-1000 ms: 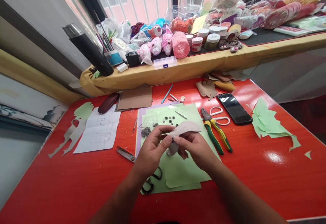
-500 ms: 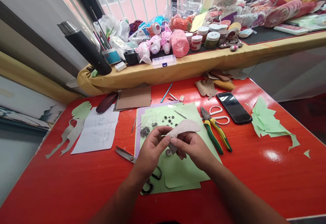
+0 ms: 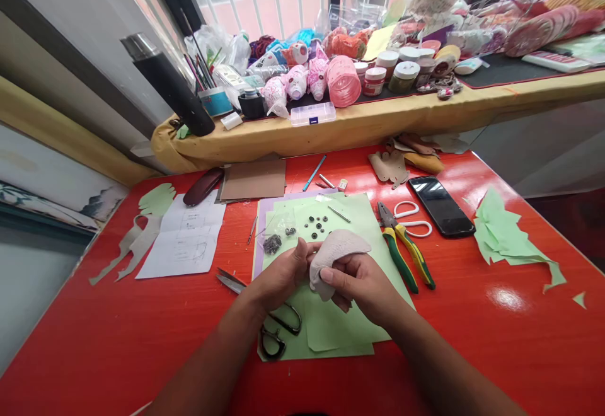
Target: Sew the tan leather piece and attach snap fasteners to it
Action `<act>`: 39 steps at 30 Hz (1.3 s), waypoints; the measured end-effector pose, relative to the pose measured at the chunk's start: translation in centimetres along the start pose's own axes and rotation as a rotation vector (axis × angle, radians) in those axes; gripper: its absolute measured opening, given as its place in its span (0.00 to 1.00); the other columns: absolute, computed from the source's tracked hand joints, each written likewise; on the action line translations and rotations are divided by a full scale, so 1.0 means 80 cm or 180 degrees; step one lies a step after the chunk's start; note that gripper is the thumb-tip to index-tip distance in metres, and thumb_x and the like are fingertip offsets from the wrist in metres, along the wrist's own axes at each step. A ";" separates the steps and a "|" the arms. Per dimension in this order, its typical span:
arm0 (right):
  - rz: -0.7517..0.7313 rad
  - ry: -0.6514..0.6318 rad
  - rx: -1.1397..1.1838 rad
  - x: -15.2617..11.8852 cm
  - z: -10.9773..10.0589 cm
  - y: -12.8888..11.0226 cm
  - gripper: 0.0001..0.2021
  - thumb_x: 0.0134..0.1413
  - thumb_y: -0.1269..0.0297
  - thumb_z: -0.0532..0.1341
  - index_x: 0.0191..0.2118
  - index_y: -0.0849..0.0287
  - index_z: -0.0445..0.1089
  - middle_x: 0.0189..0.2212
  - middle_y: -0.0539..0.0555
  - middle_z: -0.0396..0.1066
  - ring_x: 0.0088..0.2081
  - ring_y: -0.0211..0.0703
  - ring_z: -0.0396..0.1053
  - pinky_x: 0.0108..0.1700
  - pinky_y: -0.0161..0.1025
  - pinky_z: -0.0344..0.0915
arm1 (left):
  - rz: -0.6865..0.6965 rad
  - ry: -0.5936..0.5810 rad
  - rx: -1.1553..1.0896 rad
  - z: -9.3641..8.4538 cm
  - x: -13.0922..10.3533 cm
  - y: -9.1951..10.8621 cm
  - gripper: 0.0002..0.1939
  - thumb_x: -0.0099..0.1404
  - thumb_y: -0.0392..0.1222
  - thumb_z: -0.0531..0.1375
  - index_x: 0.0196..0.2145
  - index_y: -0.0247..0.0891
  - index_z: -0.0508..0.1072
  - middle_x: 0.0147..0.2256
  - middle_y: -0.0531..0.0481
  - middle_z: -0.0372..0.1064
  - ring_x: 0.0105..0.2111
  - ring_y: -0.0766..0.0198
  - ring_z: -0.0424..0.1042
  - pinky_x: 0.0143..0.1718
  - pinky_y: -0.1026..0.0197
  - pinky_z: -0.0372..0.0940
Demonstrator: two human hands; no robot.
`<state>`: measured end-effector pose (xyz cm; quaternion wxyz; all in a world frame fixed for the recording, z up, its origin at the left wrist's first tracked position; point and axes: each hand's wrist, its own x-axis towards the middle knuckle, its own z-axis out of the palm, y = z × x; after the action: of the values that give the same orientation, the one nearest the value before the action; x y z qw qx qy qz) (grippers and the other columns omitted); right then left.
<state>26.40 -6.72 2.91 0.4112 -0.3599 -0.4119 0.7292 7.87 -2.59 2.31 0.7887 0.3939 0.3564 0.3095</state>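
Note:
A pale grey, curved piece that looks like leather or felt [image 3: 338,249] is pinched in my right hand [image 3: 363,283], thumb on top and fingers underneath. To its left, my left hand [image 3: 283,272] has its thumb raised and palm turned up. Its fingers stretch towards the piece, and their tips are hidden behind it. Under both hands lie green paper sheets [image 3: 350,334]. Several dark snap parts [image 3: 316,227] are spread just beyond the hands, near a heap of small metal pieces [image 3: 272,244]. Black-handled scissors [image 3: 273,343] lie partly under my left forearm.
Pliers [image 3: 404,246], white-handled scissors [image 3: 416,220] and a phone [image 3: 442,207] lie on the right, with green paper scraps [image 3: 505,233] farther out. A drawn paper sheet [image 3: 189,239] is on the left. Jars and crafts crowd the sill [image 3: 274,140] behind the red table [image 3: 118,340].
My left hand has let go of the grey piece and opened, thumb up. The piece stays in my right hand, now turned with its broad face showing. The view has shifted slightly.

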 end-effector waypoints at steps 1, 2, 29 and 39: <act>-0.0024 -0.0032 0.0050 0.001 0.000 0.002 0.20 0.58 0.46 0.70 0.33 0.61 0.72 0.21 0.46 0.64 0.17 0.31 0.59 0.19 0.33 0.52 | -0.0146 -0.0166 -0.0146 0.000 0.002 0.000 0.40 0.63 0.72 0.63 0.54 0.31 0.79 0.40 0.33 0.81 0.38 0.47 0.80 0.34 0.57 0.68; -0.0052 -0.0067 0.0092 0.002 0.000 0.004 0.20 0.59 0.46 0.70 0.33 0.61 0.71 0.20 0.45 0.63 0.16 0.31 0.57 0.19 0.33 0.51 | -0.0246 -0.0231 -0.0246 0.000 0.003 -0.001 0.39 0.62 0.70 0.65 0.54 0.31 0.78 0.39 0.35 0.81 0.36 0.50 0.79 0.34 0.59 0.68; -0.0019 -0.0048 0.0088 0.008 -0.004 0.025 0.18 0.63 0.49 0.68 0.34 0.62 0.73 0.20 0.47 0.66 0.20 0.33 0.59 0.23 0.34 0.54 | 0.0662 0.0738 0.1170 0.008 -0.053 0.015 0.16 0.68 0.51 0.68 0.49 0.42 0.73 0.48 0.46 0.70 0.41 0.60 0.68 0.46 0.57 0.65; 0.0101 0.0229 -0.0042 0.013 -0.001 0.021 0.19 0.61 0.48 0.68 0.34 0.62 0.73 0.18 0.46 0.65 0.19 0.33 0.59 0.23 0.35 0.54 | 0.0599 0.0914 0.1313 0.001 -0.046 0.003 0.16 0.69 0.53 0.66 0.48 0.42 0.73 0.46 0.48 0.72 0.41 0.60 0.69 0.44 0.59 0.65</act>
<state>25.56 -6.32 1.17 0.4117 -0.3950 -0.3959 0.7195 5.81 -5.30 3.73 0.6008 0.5298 0.4821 0.3550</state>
